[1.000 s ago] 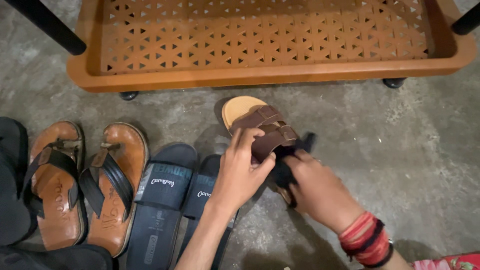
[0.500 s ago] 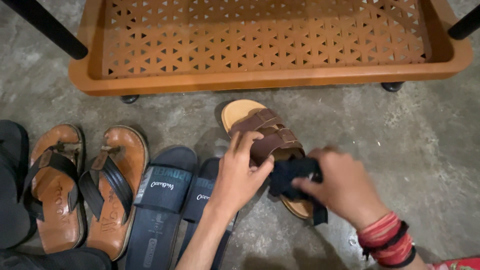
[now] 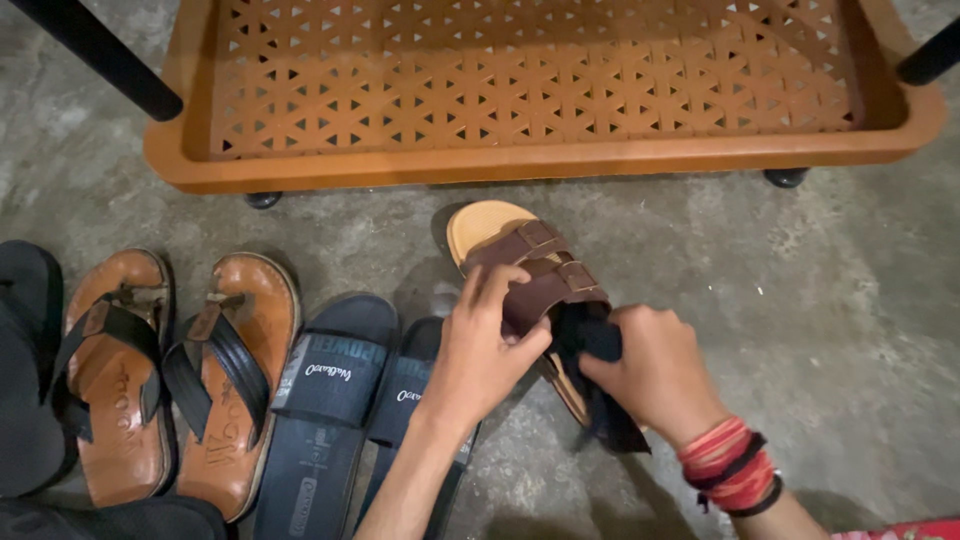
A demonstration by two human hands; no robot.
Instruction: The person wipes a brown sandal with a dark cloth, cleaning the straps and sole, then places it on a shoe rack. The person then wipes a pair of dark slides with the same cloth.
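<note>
Since half a second ago, the right hand has slid its dark cloth from the heel end back up toward the straps. Reading from the left: a pair of tan leather thong sandals with black straps lies on the concrete floor, then a pair of dark blue slides with light lettering across their bands and a pale patch on the insole. Next, the left hand is closed on the strap side of the brown two-buckle sandal, steadying it on the floor in front of the orange perforated rack. The right hand is clenched around the cloth, pressed against the sandal's footbed. Wiping looks partway through; the other pairs appear untouched.
</note>
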